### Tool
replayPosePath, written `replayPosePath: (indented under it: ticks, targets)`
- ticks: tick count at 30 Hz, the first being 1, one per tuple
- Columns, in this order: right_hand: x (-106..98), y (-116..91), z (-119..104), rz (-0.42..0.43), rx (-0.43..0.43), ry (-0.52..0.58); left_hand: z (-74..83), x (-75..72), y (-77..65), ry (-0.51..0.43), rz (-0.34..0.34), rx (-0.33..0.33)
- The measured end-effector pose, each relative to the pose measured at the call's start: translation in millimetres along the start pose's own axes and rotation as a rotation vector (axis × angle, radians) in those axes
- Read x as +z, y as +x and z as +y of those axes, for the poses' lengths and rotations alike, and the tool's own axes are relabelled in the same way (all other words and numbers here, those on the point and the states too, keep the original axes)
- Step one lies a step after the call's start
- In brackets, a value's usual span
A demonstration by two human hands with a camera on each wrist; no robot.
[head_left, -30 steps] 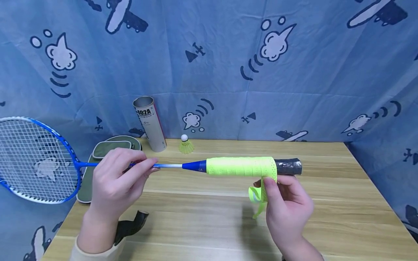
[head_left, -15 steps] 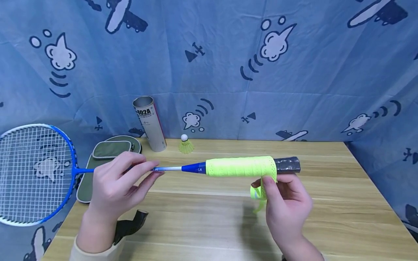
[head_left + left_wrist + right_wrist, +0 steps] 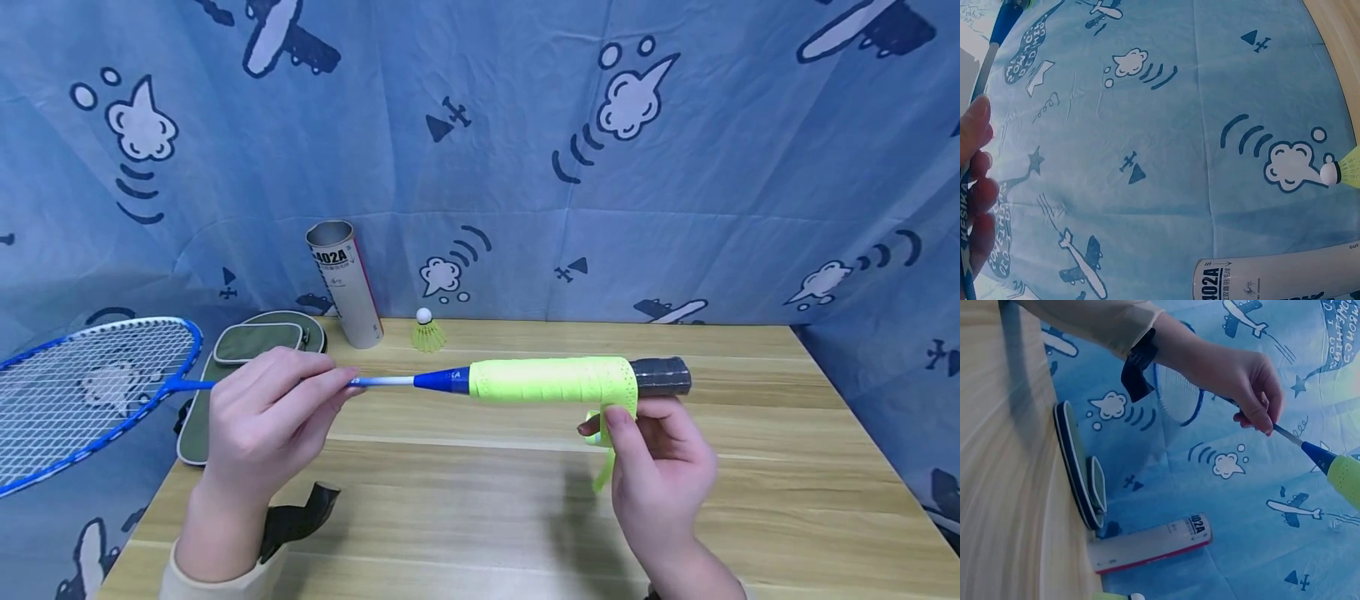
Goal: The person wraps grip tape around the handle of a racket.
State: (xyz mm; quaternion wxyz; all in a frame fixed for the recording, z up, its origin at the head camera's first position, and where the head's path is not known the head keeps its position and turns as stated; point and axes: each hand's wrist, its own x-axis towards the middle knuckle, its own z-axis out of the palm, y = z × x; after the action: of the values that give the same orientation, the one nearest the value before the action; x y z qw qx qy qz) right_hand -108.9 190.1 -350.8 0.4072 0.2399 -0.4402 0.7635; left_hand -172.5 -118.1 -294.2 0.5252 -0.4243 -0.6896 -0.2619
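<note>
A blue and white badminton racket (image 3: 442, 381) is held level above the table, its strung head at the far left of the head view. My left hand (image 3: 262, 429) pinches the shaft between thumb and fingers. Bright yellow-green grip tape (image 3: 551, 380) covers most of the handle in overlapping turns, while the dark butt end (image 3: 663, 377) shows bare. Below the handle, my right hand (image 3: 663, 483) pinches the tape's loose length, whose tail hangs down behind the fingers. In the left wrist view the left fingers (image 3: 979, 187) curl round the shaft.
At the back of the wooden table (image 3: 465, 517) stand a shuttlecock tube (image 3: 352, 292) and a yellow shuttlecock (image 3: 428, 333). Behind the left hand lies a green case (image 3: 193, 429). A patterned blue cloth (image 3: 510, 167) hangs behind the table. A black strap (image 3: 300, 517) sits at the left wrist.
The racket has turned about its shaft, so its head tilts and looks narrower. The tape's hanging loop below the handle looks smaller. Both hands stay nearly in place.
</note>
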Motion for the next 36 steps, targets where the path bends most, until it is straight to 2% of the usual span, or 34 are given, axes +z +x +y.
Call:
replayPosePath:
  ticks: [4,8,13,18,24,31,36]
  targets:
    - [0.1,0.2,-0.5,0.023,0.003,-0.044,0.7,1.3,0.2,0.034,0.000,-0.016]
    - [0.3,0.1,-0.3,-0.005,-0.003,-0.017,1.2,1.8,0.2,0.052,0.003,-0.022]
    - [0.2,1.3,0.6,-0.012,-0.004,0.014,2.4,1.0,2.0,0.006,0.001,0.000]
    - [-0.4,0.7,-1.1,0.010,0.015,-0.023,1.4,-1.7,1.9,-0.032,-0.026,0.006]
    - [-0.6,-0.1,-1.1,0.015,0.012,-0.027,0.0,-2.1,1.1,-0.041,-0.014,0.008]
    - [-1.4,0.5,-1.9,-0.028,0.010,-0.067,-0.1,-0.8,2.1,-0.009,-0.001,0.008]
    - [-1.4,1.7,-1.2,0.016,0.023,-0.086,0.2,2.2,1.2,0.060,0.001,-0.001]
